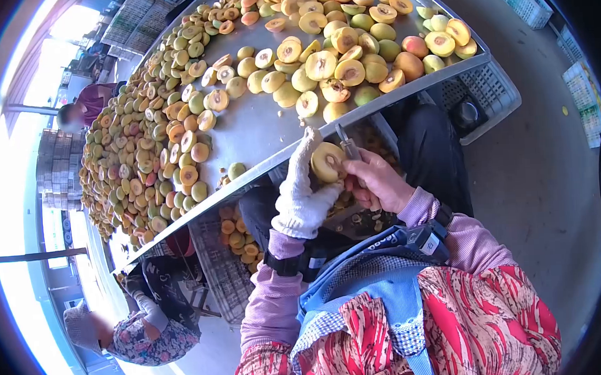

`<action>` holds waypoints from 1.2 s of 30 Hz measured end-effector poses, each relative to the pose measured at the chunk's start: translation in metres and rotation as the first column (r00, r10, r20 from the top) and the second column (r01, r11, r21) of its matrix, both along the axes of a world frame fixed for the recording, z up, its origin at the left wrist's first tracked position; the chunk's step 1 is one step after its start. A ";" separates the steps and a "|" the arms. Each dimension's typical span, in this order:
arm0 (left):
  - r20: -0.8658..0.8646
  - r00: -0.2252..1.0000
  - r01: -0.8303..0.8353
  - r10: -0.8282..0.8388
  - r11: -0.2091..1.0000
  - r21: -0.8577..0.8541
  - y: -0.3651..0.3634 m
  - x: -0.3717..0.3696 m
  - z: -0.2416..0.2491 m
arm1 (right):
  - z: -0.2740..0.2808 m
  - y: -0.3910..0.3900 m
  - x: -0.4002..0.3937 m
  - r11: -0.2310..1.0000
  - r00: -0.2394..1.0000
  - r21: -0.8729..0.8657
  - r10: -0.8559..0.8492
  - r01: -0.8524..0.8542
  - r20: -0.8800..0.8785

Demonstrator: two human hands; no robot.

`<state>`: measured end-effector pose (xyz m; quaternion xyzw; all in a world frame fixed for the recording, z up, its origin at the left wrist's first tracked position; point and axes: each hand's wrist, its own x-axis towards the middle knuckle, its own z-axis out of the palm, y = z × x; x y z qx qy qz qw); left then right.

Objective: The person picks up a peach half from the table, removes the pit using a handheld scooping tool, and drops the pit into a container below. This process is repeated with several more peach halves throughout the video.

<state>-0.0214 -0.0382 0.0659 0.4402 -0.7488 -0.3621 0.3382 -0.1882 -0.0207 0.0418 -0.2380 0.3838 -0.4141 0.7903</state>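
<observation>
In a white knitted glove, my left hand (300, 199) is wrapped around a halved yellow peach (327, 162), its cut face with the brown centre turned up toward me. My bare right hand (379, 182) grips a small knife (349, 145) by the handle, blade pointing up and away from me. The right fingertips are right at the peach's edge. Both hands are over my lap, just in front of the metal table's edge (263, 168). Many cut and whole peaches (289, 87) lie on the table beyond them.
Below the table edge, a crate (222, 275) stands beside more peach halves (239, 236). A grey plastic basket (487, 95) is under the right corner. One person (142, 328) sits at the left; another (92, 106) is farther back. Stacked crates (59, 164) stand behind.
</observation>
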 end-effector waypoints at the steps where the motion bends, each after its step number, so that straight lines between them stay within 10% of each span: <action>1: -0.084 0.996 0.020 -0.023 0.999 -0.038 0.007 0.001 -0.005 | -0.001 0.004 0.005 1.000 1.000 -0.024 0.018 -0.018 -0.010; 2: -0.083 0.996 0.014 -0.018 0.999 -0.042 0.015 -0.001 -0.010 | -0.001 0.009 0.010 0.999 1.000 -0.028 0.024 -0.024 -0.009; 3: -0.608 0.784 0.043 0.127 0.965 0.258 0.022 -0.006 -0.015 | -0.001 0.013 0.015 1.000 1.000 -0.031 -0.001 0.001 -0.004; 4: -0.865 0.325 0.233 0.384 0.853 0.466 0.028 -0.011 -0.018 | -0.001 0.017 0.020 0.999 1.000 -0.034 -0.027 0.027 0.000; 8: -0.731 0.219 0.040 0.647 0.742 0.669 0.031 -0.021 -0.024 | -0.011 0.025 0.027 0.962 0.976 -0.250 0.055 -0.108 -0.213; 12: -0.738 0.240 0.034 0.631 0.754 0.656 0.030 -0.018 -0.030 | 0.012 0.046 0.018 0.935 0.883 -0.198 0.187 -0.295 -0.431; 16: -0.717 0.282 -0.004 0.637 0.748 0.663 0.029 -0.021 -0.033 | -0.029 0.049 0.033 0.793 0.806 -0.539 -0.107 -0.284 -0.582; 21: -0.702 0.195 -0.001 0.686 0.715 0.699 0.031 -0.025 -0.033 | -0.026 0.048 0.037 0.824 0.793 -0.502 -0.113 -0.262 -0.598; 30: -0.666 0.280 -0.184 0.691 0.720 0.669 0.030 -0.022 -0.041 | -0.024 0.038 0.031 0.816 0.896 -0.504 0.039 -0.284 -0.442; 32: -0.698 0.334 -0.268 0.633 0.774 0.574 0.027 -0.021 -0.051 | -0.016 0.034 0.023 0.888 0.902 -0.176 0.399 -0.424 -0.164; 34: -0.703 0.542 -0.292 0.460 0.888 0.356 0.022 -0.021 -0.050 | -0.022 0.033 0.024 0.919 0.932 -0.156 0.352 -0.361 -0.084; 36: -0.781 0.443 -0.066 0.440 0.885 0.461 0.024 -0.026 -0.036 | -0.024 0.028 0.017 0.945 0.954 -0.130 0.301 -0.299 -0.006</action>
